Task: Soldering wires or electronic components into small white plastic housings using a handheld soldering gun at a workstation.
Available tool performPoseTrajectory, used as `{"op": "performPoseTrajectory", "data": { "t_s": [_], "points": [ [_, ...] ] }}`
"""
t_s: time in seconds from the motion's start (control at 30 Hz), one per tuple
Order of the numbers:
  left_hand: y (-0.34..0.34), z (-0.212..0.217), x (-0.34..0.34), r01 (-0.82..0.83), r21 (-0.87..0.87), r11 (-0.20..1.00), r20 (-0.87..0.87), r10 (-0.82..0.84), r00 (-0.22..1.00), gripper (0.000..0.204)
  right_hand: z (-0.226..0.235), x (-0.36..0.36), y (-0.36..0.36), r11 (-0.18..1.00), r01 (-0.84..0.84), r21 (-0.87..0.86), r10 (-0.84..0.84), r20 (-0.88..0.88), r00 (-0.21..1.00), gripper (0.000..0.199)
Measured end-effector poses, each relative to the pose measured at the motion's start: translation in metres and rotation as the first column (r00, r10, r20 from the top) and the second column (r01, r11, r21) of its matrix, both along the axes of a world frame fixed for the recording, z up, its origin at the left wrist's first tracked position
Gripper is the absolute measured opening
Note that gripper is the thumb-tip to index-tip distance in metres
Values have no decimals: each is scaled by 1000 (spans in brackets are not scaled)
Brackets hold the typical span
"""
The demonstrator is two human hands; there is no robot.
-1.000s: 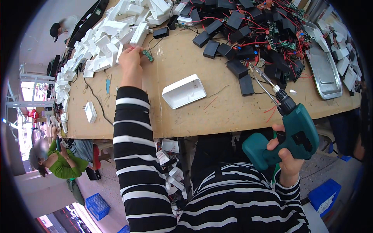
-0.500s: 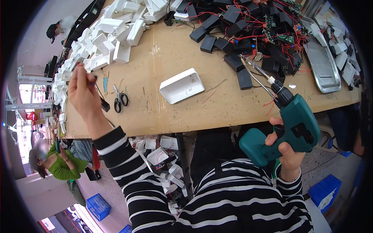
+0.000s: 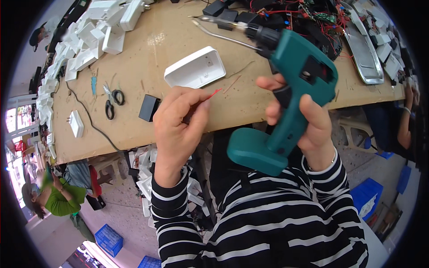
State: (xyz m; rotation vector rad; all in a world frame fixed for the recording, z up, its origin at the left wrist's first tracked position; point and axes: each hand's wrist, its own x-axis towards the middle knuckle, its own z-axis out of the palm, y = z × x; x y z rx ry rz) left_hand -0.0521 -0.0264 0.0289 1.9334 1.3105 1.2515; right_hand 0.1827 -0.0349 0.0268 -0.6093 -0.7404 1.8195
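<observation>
Right hand (image 3: 308, 129) wraps the grip of a green driver (image 3: 290, 98), fingers (image 3: 313, 117) closed round the handle and the index finger near the trigger; the tool is lifted off the bench (image 3: 147, 53) and tilted so its long bit (image 3: 219, 27) points up and left, over the bench's far edge. Left hand (image 3: 178, 127) is raised in front of the near edge, fingers (image 3: 196, 117) pinched together on a thin red wire (image 3: 213, 94), whose free end sticks out toward the driver; whatever else the pinch may hold is hidden.

On the bench just beyond the left hand lies 1 open white shell (image 3: 195, 68), hollow side up. A black block (image 3: 148, 107) sits near the near edge, scissors (image 3: 111, 100) to its left. White shells are heaped along the far-left corner (image 3: 89, 40); black modules with red wiring (image 3: 313, 11) crowd the far-right part, beside a metal tray (image 3: 363, 49).
</observation>
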Motion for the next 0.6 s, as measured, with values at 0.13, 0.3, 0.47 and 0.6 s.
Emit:
{"op": "performPoseTrajectory", "data": {
  "t_s": [0.13, 0.3, 0.47, 0.6],
  "points": [
    [-1, 0, 6, 92, -31, 995, 57, -90, 994, 12, 2, -16, 3, 998, -53, -32, 54, 26, 998, 63],
    [2, 0, 6, 174, -58, 983, 108, -167, 980, 13, 3, -24, 6, 998, -66, -9, 66, 50, 997, 64],
    [4, -7, 5, 226, -60, 972, 110, -218, 970, 13, 2, -27, 9, 992, -123, -38, 125, 30, 992, 63],
    [3, -11, 5, 215, -81, 973, 180, -197, 964, 13, -3, -27, 9, 990, -127, -68, 129, 19, 991, 61]
  ]
}}
